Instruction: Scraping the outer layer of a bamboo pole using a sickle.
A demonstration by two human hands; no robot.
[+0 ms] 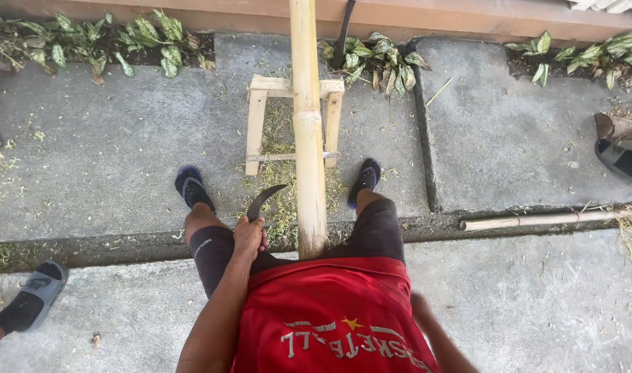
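**Curved blade held beside a bamboo pole over a low wooden stand**

The left hand (249, 237) was closed in a full fist around the handle of a curved knife (264, 199), whose dark blade arched up and to the right, its tip near the bamboo pole (307, 124) but apart from it. The pole ran from the top edge of the view down between the person's knees, lying across the top bar of a small wooden stand (259, 124). The right hand (421, 304) showed only in part behind the red shirt; whether its fingers were open or closed could not be told, and it held nothing visible.

No container was in view. The open frame of the stand enclosed only a heap of pale green shavings (281, 190), which spread onto the concrete slab (115, 152) between the two sandalled feet.

The slab's near edge ended at a dark seam running left to right under the knees. A second, thinner bamboo length (543, 220) lay along that seam at the right. Leafy plants (88, 38) lined the far edge by the wall. Another person's foot (33, 293) stood at the lower left, and more footwear at the right edge. Bare concrete lay on both sides of the stand.
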